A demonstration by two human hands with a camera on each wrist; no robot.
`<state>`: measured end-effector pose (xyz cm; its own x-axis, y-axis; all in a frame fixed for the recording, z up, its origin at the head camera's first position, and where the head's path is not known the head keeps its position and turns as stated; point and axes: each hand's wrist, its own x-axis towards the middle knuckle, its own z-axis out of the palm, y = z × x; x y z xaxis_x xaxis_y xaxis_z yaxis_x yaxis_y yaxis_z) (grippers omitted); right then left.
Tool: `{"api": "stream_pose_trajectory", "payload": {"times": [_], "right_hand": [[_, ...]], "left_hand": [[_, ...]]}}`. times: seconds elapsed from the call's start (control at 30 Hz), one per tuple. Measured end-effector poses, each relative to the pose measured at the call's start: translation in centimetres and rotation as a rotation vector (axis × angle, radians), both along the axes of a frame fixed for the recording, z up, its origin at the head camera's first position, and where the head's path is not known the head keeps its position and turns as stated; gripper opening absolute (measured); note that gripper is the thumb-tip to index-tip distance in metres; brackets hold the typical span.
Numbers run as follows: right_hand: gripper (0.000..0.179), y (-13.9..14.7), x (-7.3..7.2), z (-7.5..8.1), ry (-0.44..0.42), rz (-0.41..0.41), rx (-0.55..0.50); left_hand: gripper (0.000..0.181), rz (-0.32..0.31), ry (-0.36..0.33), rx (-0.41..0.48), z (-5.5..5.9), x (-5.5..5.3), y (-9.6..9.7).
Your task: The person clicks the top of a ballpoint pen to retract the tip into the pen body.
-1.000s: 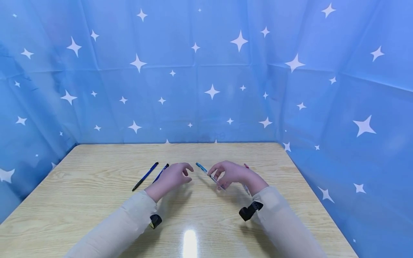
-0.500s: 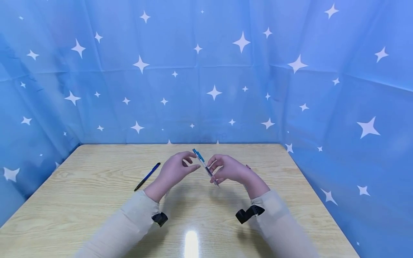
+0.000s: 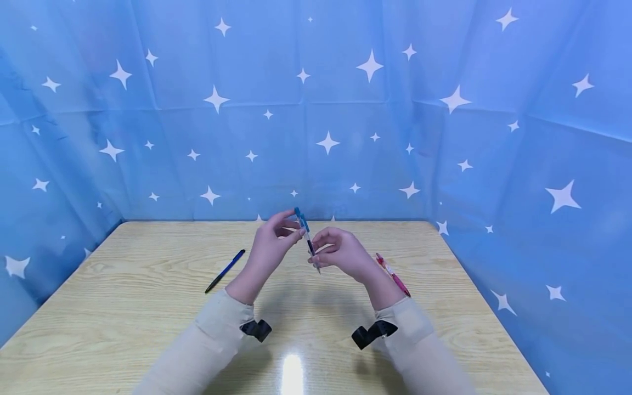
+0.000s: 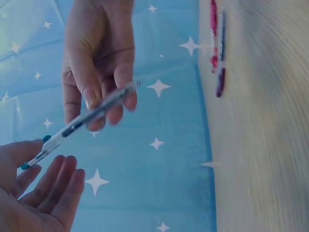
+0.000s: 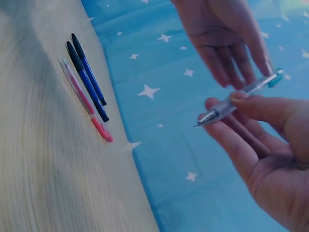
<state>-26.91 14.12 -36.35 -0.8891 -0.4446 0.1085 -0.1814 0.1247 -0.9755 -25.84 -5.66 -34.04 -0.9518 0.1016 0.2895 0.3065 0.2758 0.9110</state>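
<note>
A clear-barrelled pen with a teal clip and end (image 3: 309, 244) is held above the table, tilted, teal end up. My right hand (image 3: 345, 255) pinches it low on the barrel between thumb and fingers; the right wrist view shows the bare metal point of the pen (image 5: 207, 117) jutting past the fingertips. At the teal end, my left hand (image 3: 266, 244) has the pen between thumb and index finger, while its other fingers (image 4: 55, 186) are spread apart from it.
On the wooden table (image 3: 148, 329), a blue pen (image 3: 225, 271) lies left and a pink pen (image 3: 393, 276) right, beside my right wrist. The right wrist view shows a second blue pen (image 5: 87, 72), hidden in the head view. A blue star-patterned curtain (image 3: 276, 137) hangs behind.
The pen has risen off the table in my right hand and turned more upright. My left hand has moved up from beside it and taken its teal end. The pink pen shows more fully.
</note>
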Motion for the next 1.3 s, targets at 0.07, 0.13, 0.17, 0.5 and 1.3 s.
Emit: {"api": "stream_pose_trajectory", "payload": {"times": [0.07,0.13,0.17,0.5,1.3], "right_hand": [[0.024,-0.3,0.1,-0.1,0.022,-0.009,-0.039],[0.025,-0.6,0.3,-0.3,0.041,-0.021,-0.068],[0.024,-0.7,0.3,-0.4,0.048,-0.032,-0.079],[0.023,-1.6,1.1,-0.5,0.055,-0.095,-0.185],[0.013,-2.5,2.1,-1.3,-0.029,-0.12,-0.246]], "left_hand": [[0.05,-0.025,0.001,0.071,0.3,0.0,0.1],[0.049,-0.045,0.015,0.122,0.5,0.0,0.3],[0.049,-0.05,0.022,0.139,0.6,0.0,0.3],[0.051,-0.04,0.077,0.196,1.2,0.3,0.5],[0.046,-0.121,0.113,0.279,0.9,0.9,0.1]]}}
